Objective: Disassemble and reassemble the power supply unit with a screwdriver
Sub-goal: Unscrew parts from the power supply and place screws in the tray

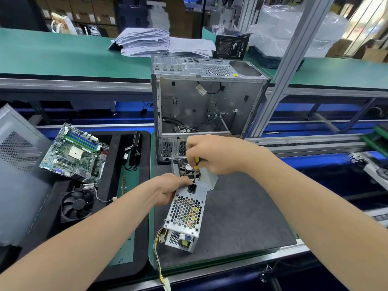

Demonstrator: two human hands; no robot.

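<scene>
In the head view, the power supply unit was seen on the counter, gripped at its socket end by the left hand. The screwdriver was clasped by the right hand. The casing was judged rigid and fairly heavy, best held by its flat sides.

black box | reads "850" | other print on it too blurred

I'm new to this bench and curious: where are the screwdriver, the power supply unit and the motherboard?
screwdriver (194, 172), head view, on its thin shaft below the yellow handle.
power supply unit (185, 211), head view, on its perforated top panel.
motherboard (73, 153), head view, on the board's middle.
</scene>
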